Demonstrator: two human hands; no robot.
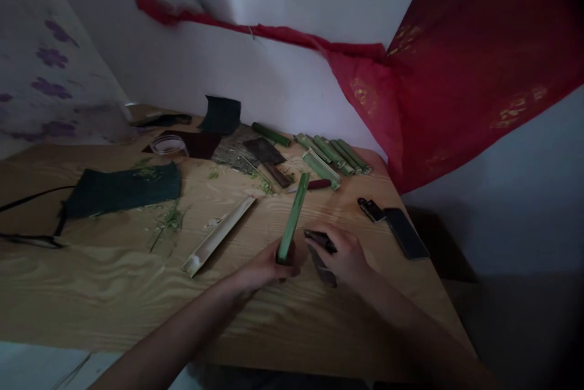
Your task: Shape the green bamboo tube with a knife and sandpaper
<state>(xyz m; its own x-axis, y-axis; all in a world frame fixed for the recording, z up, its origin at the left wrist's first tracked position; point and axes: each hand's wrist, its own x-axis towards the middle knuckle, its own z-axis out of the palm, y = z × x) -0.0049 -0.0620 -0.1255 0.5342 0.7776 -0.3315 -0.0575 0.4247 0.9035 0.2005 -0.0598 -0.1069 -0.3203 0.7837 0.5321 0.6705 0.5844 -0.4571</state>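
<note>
At the wooden table (91, 311), green bamboo strip (292, 213) pointing away, left hand (264, 268) gripping

From here I see a light wood table (91, 292) set into a corner of the room. Behind the table rises a white wall (274, 61), with a red cloth (479, 73) printed in gold draped across it and hanging past the table's right end. Left of the table stands a pale surface printed with purple flowers (50, 67). The light is dim.
</note>
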